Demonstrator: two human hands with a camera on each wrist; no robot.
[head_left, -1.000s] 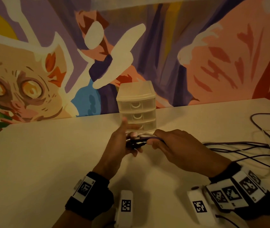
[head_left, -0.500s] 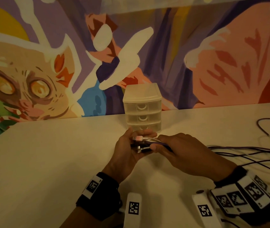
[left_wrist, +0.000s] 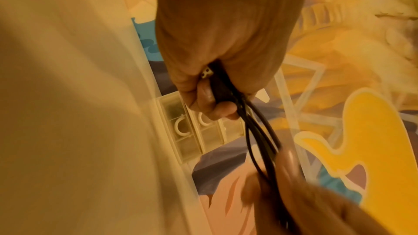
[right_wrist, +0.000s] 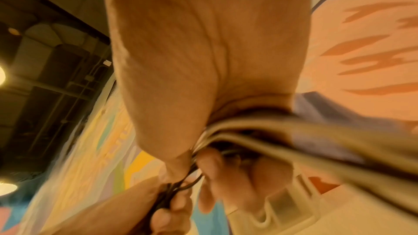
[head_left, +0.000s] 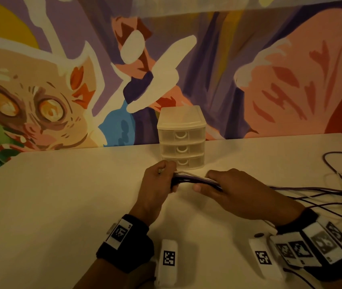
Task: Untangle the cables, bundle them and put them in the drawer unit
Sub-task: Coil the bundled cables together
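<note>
Both hands hold a bunch of dark and white cables point(head_left: 195, 177) just above the table, in front of the drawer unit point(head_left: 181, 138). My left hand point(head_left: 161, 180) grips the cable ends in a fist, and a metal plug point(left_wrist: 207, 73) pokes out between thumb and fingers. My right hand point(head_left: 224, 184) has its fingers curled round the same cables point(right_wrist: 260, 131) a short way to the right. The loose lengths point(head_left: 322, 195) trail off over the table to the right. All three drawers of the translucent unit point(left_wrist: 192, 128) are closed.
The white table point(head_left: 61, 205) runs back to a painted mural wall point(head_left: 270, 80). More cable loops point(head_left: 337, 170) lie near the table's right edge. Tagged wrist bands and camera units point(head_left: 169, 257) sit at the near edge.
My left hand closed into a fist round the cable ends, its raised finger now curled in. My right hand slid rightward along the bunch, so a short stretch shows between the hands.
</note>
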